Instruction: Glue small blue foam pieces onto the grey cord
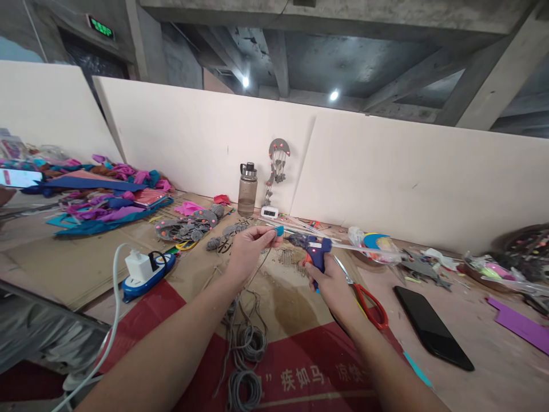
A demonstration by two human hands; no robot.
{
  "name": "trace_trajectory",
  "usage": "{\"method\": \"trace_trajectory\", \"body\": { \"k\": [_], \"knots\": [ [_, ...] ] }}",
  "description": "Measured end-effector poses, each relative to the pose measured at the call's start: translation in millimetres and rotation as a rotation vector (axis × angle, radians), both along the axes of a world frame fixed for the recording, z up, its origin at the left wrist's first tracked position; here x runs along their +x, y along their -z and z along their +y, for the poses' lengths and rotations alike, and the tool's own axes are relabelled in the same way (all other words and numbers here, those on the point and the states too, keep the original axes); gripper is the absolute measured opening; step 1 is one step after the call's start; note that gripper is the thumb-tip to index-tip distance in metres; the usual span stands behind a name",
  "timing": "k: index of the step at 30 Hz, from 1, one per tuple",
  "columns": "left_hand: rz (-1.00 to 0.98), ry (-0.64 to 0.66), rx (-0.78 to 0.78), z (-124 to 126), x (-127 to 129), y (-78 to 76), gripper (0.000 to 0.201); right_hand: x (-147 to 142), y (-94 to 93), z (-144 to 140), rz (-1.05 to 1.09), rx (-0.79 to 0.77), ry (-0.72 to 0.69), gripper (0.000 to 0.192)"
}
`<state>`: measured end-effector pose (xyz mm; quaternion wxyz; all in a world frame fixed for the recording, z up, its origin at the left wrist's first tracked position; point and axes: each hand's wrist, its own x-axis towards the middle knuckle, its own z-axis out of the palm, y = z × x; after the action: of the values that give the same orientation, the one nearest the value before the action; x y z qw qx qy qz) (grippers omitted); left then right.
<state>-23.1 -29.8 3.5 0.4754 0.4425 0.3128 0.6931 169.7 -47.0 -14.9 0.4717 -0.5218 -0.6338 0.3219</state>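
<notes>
The left hand (pixel 246 249) pinches a small teal piece (pixel 279 230) with a grey cord (pixel 244 337) trailing down to coils on the bench (pixel 472 309). The right hand (pixel 332 286) is closed round a blue glue gun (pixel 318 252), its nozzle pointing left at the teal piece just beside it. Red-handled scissors (pixel 369 303) and a black phone (pixel 433 329) lie to the right.

Both forearms cut off by the bottom edge. Glue gun (pixel 318 253) handle hidden inside the right hand (pixel 332 284). Small teal piece (pixel 279 230) pinched in the left hand (pixel 246 247), possibly felt, too small to identify. Pale device (pixel 19 178) clipped at left edge.
</notes>
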Motion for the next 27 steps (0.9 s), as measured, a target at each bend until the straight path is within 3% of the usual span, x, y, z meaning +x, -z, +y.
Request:
{"method": "trace_trajectory", "body": {
  "k": [3, 7, 13, 19, 22, 25, 27],
  "knots": [
    [0.112, -0.064, 0.014, -2, 1, -0.9, 0.026, 5, 6.7, 18, 0.180, -0.269, -0.144, 0.019],
    [0.276, -0.168, 0.054, -8, 0, -3.3, 0.027, 12, 19.4, 38, 0.215, -0.352, -0.148, 0.016],
    [0.349, -0.226, 0.089, -6, -3, -0.9, 0.026, 21, 33.4, 54, -0.280, -0.056, 0.036, 0.017],
    [0.469, -0.253, 0.111, -9, -1, 0.1, 0.023, 16, 15.8, 34, -0.395, 0.252, 0.273, 0.019],
    [0.596, -0.350, 0.242, -13, 2, 0.0, 0.018, -5, -0.7, 13, -0.113, 0.263, 0.079, 0.024],
    [0.727, -0.396, 0.414, -15, 4, 0.4, 0.013, -31, -12.4, -5, 0.339, 0.147, -0.234, 0.031],
    [0.779, -0.397, 0.485, -16, 5, 0.8, 0.012, -44, -16.1, -12, 0.530, 0.050, -0.334, 0.037]
  ]
}}
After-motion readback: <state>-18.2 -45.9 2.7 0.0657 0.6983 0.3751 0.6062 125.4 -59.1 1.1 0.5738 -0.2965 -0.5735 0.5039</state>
